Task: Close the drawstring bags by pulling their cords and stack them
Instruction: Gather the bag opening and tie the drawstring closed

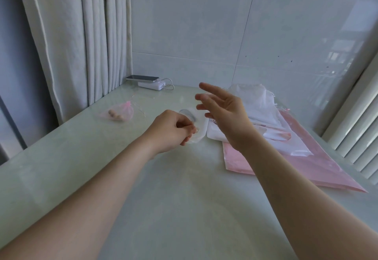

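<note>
Near the middle of the worktop (163,178), the left hand (171,131) pinches the near edge of the white bag (201,131), probably steadying it for the cord pull; the right hand (223,112) hovers spread above. 1 cinched pink bag (120,112) lies by the left edge.

Sheer pink bag (122,112), white pouch (199,124), pale green table (163,188).

A home room, likely a window nook: pleated cream fabric curtains (81,34) hang left, glossy white wall tiles (204,24) back a pale glass-topped bench (163,188), white slatted blinds (360,147) right.
</note>
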Action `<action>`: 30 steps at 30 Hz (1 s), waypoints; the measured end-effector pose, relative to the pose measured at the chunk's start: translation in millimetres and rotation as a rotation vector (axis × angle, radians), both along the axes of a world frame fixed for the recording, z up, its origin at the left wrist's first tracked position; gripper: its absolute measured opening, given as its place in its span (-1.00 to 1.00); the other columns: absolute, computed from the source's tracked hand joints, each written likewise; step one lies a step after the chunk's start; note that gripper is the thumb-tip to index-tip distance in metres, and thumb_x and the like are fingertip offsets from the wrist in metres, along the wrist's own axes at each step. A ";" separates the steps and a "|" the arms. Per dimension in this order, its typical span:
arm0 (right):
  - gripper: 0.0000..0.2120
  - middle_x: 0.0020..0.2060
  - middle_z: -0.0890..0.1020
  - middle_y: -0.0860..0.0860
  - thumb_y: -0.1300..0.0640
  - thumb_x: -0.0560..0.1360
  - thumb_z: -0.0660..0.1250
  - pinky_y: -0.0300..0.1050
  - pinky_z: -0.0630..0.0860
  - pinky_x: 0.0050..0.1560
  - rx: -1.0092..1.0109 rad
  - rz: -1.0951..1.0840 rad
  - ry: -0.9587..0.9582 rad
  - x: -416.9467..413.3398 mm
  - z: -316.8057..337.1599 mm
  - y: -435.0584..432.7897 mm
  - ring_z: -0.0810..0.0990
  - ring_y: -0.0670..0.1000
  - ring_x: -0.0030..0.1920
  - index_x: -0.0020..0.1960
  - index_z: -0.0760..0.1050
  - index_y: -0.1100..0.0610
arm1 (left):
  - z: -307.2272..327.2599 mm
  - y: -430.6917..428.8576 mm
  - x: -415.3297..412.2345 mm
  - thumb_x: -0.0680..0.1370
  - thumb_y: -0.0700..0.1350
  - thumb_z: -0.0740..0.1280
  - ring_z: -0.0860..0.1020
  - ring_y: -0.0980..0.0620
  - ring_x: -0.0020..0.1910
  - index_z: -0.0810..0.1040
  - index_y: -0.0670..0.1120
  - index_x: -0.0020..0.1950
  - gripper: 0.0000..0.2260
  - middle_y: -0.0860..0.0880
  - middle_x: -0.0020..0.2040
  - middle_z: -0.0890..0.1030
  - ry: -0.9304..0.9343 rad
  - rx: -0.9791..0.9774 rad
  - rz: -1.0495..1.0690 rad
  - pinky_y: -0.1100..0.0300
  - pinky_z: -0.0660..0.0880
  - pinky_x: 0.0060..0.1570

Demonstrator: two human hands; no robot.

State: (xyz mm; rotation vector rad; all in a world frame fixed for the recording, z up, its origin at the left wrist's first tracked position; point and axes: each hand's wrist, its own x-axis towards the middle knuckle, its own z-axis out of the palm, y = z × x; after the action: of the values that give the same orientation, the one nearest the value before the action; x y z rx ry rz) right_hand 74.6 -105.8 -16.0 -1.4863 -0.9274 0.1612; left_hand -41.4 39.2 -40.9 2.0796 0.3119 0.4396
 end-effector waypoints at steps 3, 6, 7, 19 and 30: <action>-0.77 -0.01 0.75 -0.09 0.25 0.55 0.41 -0.15 0.62 0.06 -0.129 -0.122 -0.276 2.3 -8.3 3.9 0.72 -0.11 -0.02 0.15 0.71 0.06 | 1.1 -0.3 0.7 0.62 -0.16 0.44 0.58 0.03 -0.32 0.70 -0.20 -0.15 -0.81 -0.13 -0.27 0.63 -0.023 -0.136 0.035 0.15 0.63 -0.17; -0.84 -0.19 0.73 -0.10 0.19 0.42 0.49 -0.22 0.61 -0.10 -0.238 -0.134 -0.476 -0.2 -17.1 5.1 0.72 -0.13 -0.17 0.00 0.70 0.04 | 1.9 1.4 1.2 0.64 -0.19 0.40 0.57 0.04 -0.31 0.71 -0.20 -0.13 -0.82 -0.09 -0.27 0.62 -0.050 -0.225 0.068 0.26 0.58 -0.22; -0.83 -0.23 0.72 -0.11 0.15 0.39 0.51 -0.25 0.59 -0.11 -0.264 -0.129 -0.544 -1.8 -18.9 4.7 0.71 -0.13 -0.19 -0.02 0.68 0.03 | 1.7 2.4 1.7 0.64 -0.19 0.41 0.57 0.04 -0.30 0.72 -0.21 -0.10 -0.83 -0.07 -0.28 0.62 -0.057 -0.253 0.075 0.24 0.59 -0.21; -0.91 -0.19 0.68 -0.05 0.10 0.49 0.56 0.04 0.60 -0.19 -0.244 -0.241 -0.820 -3.3 -24.8 13.6 0.64 -0.01 -0.22 0.00 0.74 0.03 | 3.1 2.9 4.9 0.54 -0.10 0.55 0.60 0.08 -0.27 0.79 -0.12 -0.06 -0.90 -0.02 -0.27 0.70 -0.079 -0.387 0.151 0.12 0.67 0.00; -0.87 -0.17 0.65 0.10 0.27 0.52 0.45 0.10 0.57 -0.25 -0.380 -0.243 -0.976 -8.8 -23.9 15.6 0.62 0.19 -0.24 -0.01 0.75 0.12 | 8.8 5.0 5.7 0.53 -0.32 0.45 0.54 0.01 -0.19 0.77 -0.19 -0.07 -0.90 -0.19 -0.15 0.72 0.022 -0.372 0.148 0.28 0.45 -0.27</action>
State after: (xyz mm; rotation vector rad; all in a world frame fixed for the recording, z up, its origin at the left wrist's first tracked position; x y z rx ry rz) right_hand 65.9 -90.2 -39.8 -2.0548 -1.5170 -0.6598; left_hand -35.7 44.2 -32.2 1.7060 0.5222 0.4120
